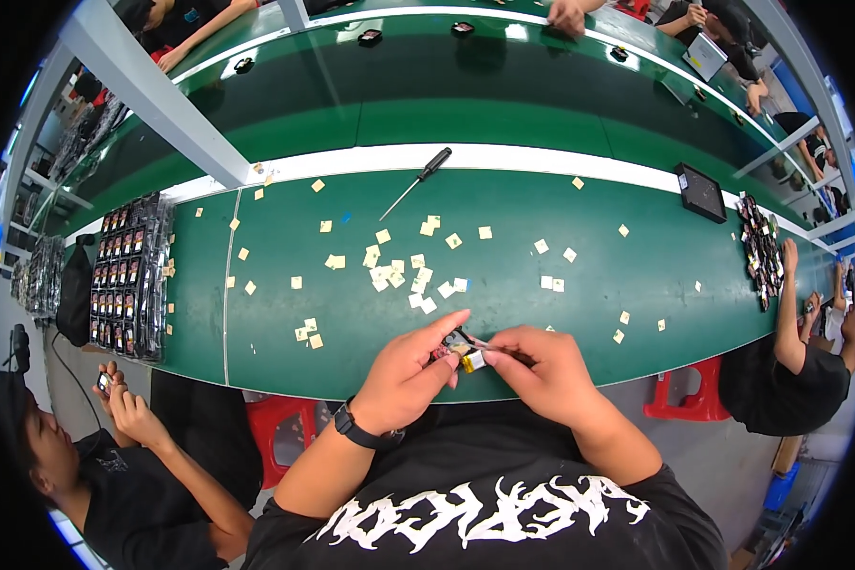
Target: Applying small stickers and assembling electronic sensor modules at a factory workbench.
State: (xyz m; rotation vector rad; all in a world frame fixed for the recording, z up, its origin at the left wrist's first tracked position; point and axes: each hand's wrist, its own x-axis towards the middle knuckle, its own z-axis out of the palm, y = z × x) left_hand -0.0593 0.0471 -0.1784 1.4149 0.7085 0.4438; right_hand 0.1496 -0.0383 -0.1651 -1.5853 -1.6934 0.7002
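Observation:
Close to the near edge of the green table, my left hand (406, 375) is closed on a small black electronic device (457, 339) with parts of its inside showing. My right hand (548, 372) pinches a slim dark tool with a metal tip, which looks like tweezers (511, 355). Its tip reaches to the device. A small silver and yellow battery (474, 362) sits between my hands, beside the device. My fingers cover much of the device, so how the battery joins it cannot be made out.
Small pale yellow paper squares (388, 273) lie scattered over the table (503, 304). A screwdriver (418, 182) lies farther back. At left stand trays of devices (123, 275); at right, a black box (700, 193) and a device pile (760, 252). Co-workers sit on both sides.

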